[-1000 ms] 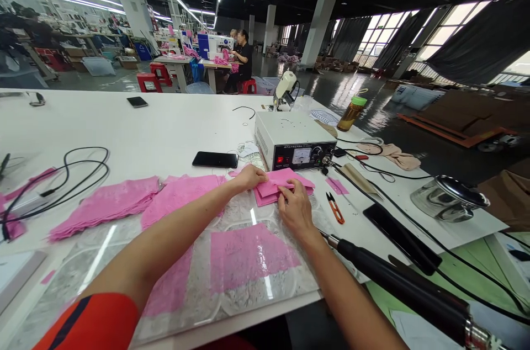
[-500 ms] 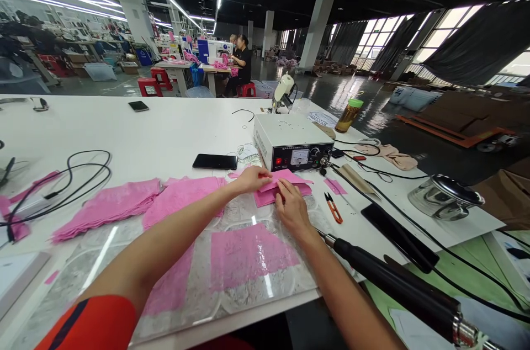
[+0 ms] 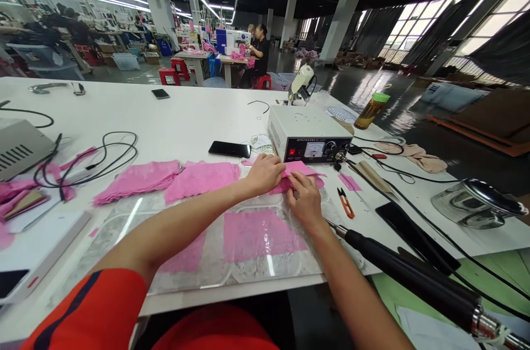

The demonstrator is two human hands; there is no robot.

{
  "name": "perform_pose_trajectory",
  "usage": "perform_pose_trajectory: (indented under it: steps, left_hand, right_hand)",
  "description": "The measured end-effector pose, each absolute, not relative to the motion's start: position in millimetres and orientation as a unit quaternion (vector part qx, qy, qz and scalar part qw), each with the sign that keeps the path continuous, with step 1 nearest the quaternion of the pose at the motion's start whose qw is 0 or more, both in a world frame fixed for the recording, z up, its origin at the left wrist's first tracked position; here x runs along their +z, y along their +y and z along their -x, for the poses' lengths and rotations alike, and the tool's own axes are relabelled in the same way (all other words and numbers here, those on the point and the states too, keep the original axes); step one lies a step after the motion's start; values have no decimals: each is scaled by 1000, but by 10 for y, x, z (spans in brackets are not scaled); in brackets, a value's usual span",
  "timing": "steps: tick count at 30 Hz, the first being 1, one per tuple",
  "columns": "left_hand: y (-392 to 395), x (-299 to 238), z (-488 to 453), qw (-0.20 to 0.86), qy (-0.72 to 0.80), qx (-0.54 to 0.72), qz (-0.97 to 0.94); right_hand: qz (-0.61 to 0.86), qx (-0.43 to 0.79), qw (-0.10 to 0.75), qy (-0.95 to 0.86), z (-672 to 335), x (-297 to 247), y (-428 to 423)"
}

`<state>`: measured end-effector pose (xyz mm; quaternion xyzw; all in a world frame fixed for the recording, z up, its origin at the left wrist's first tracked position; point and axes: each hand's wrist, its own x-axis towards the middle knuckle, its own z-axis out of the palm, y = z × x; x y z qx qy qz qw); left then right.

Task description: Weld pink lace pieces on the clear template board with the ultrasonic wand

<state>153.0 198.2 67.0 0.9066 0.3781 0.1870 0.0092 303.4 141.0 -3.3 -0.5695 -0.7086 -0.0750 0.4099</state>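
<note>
A small stack of pink fabric pieces (image 3: 304, 168) lies in front of the grey control box, its top piece raised at the near edge. My left hand (image 3: 267, 174) is closed at the left edge of the fabric, fingertips pinching it. At the near edge, my right hand (image 3: 305, 200) has its fingers curled and pinched on the same fabric. Two larger piles of pink fabric, a left one (image 3: 136, 181) and a right one (image 3: 202, 180), lie to the left of my hands. Another pink piece (image 3: 263, 235) shows flat at the clear plastic sheet (image 3: 244, 278) below my hands.
A black-handled tool (image 3: 414, 270) with a metal tip lies beside my right forearm. Orange thread snips (image 3: 345, 203), a phone (image 3: 229, 149), the control box (image 3: 317, 129), cables, a green-lidded bottle (image 3: 372, 111) and a metal pot (image 3: 476, 203) stand or lie around. A person sits at a sewing machine beyond.
The view has shifted, so the table things appear further right. My left hand has closed more on the fabric's left edge. My right hand stays at the near edge.
</note>
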Motion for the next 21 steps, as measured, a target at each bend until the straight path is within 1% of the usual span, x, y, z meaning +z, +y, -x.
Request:
perform_pose_trajectory:
  steps: [5,9,12,14,18,21]
  left_hand:
    - [1761,713,-1257,40,349,161,-922]
    - [1479,668,-911,87,301,142,-939]
    - [1213,598,-667,119,265,134,-948]
    - [1061,539,-543,132,244,130,-952]
    - [879,411,-394,107,193,131,-966]
    - [821,337,-343,68,176,131,-973]
  right_hand:
    - [576,-88,339,-739,-3045,91,1293]
    - [498,-123,300,-804,-3039,157,959]
    - [405,-143,300,-852,-3001,141,655]
    - [368,-131,305,-868,-2973,104,497]
    - [370,-93,323,-866,-2967,35,325]
    - [385,-85,316,-863,-3010,18,266]
